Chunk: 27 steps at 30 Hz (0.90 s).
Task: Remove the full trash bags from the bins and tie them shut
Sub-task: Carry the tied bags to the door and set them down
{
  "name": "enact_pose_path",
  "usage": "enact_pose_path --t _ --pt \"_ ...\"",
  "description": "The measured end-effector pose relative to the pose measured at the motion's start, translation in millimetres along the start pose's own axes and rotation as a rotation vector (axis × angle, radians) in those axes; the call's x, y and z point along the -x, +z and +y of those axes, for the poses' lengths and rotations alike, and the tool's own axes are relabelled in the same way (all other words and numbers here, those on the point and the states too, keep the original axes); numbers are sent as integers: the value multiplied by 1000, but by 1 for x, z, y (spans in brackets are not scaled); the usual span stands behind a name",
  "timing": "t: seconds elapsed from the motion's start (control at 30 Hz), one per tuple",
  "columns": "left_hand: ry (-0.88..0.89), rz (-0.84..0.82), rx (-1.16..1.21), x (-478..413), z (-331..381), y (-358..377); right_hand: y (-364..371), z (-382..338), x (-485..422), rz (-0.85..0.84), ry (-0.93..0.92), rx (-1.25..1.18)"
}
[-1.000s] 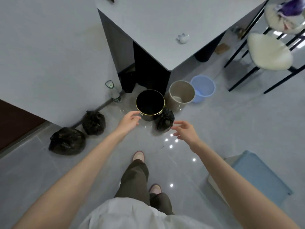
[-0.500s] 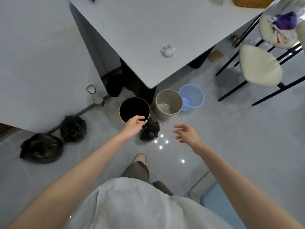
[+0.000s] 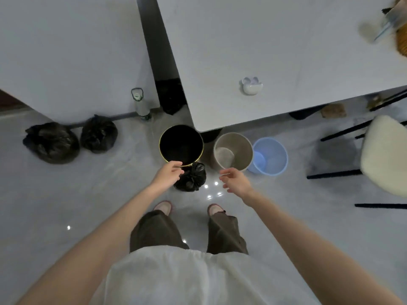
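A black bin (image 3: 181, 145) with a yellow rim stands on the floor by the table corner. A small tied black trash bag (image 3: 192, 177) sits on the floor just in front of it. My left hand (image 3: 168, 174) hovers at the bin's near rim, beside the bag, fingers loosely curled and holding nothing. My right hand (image 3: 235, 180) hangs to the right of the bag, fingers relaxed and empty. A beige bin (image 3: 233, 151) and a blue bin (image 3: 269, 156) stand to the right, both without bags. Two more tied black bags, one larger (image 3: 51, 142) and one smaller (image 3: 99, 135), lie at the left by the wall.
A grey table (image 3: 275, 53) overhangs the bins. A water bottle (image 3: 141, 104) stands against the wall. An earbud case (image 3: 251, 85) lies on the table. A cream chair (image 3: 385, 155) with black legs is at the right. My feet (image 3: 164, 206) stand just behind the bag.
The view has swung over the bins. My left hand drew back slightly from the black bin's rim; my right hand moved in closer to the small bag.
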State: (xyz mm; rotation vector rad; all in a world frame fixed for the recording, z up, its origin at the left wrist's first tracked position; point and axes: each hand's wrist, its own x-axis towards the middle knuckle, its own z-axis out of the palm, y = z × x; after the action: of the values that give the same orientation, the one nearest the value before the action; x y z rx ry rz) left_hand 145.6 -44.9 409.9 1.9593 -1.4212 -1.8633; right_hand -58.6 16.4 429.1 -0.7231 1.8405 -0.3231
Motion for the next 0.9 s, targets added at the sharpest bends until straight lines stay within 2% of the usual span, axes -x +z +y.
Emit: enact_pose_path --t 0.23,0.33,0.6,0.9 --pt "-80 279 186 11 -23 52 -28 12 -26 -125 -162 303" --pt "-112 364 191 15 -37 71 -21 15 -35 -174 -223 394" --pt "-99 380 196 -29 -114 98 50 46 -104 -226 -267 530" --pt "-70 361 172 -157 -217 130 137 116 -244 -153 -383 738"
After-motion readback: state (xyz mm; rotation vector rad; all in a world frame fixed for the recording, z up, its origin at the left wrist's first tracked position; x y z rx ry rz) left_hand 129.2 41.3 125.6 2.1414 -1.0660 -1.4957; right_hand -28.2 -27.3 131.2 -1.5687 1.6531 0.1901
